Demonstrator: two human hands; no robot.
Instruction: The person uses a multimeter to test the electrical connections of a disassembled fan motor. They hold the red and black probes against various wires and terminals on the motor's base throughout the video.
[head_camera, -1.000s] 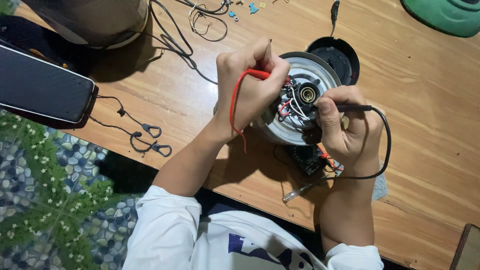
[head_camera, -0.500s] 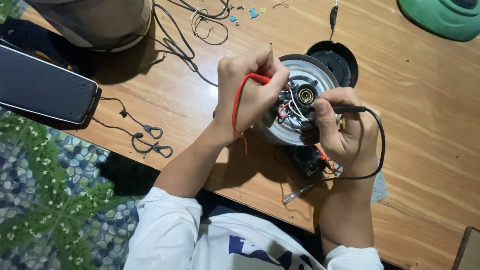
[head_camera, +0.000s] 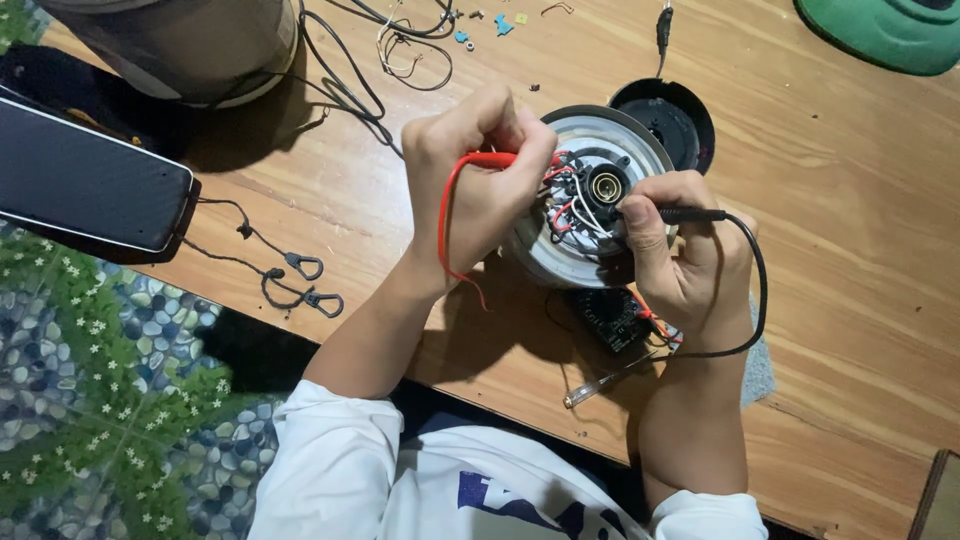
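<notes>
Both hands stay, red probe (head_camera: 490, 160) and black probe (head_camera: 685, 214) touching round metal base (head_camera: 600, 190).

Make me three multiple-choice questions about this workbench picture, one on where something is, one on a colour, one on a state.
1. Where does the black rectangular device lie?
A. left edge of the wooden table
B. on the round grey appliance base
C. under the right hand

2. What colour is the probe lead in the left hand?
A. green
B. red
C. yellow

3. How is the round base?
A. sealed
B. wrapped
C. open, wiring exposed

Answers: 1 A, it sits far left. 2 B, the red probe lead loops below the fist. 3 C, wires show around its centre.
</notes>
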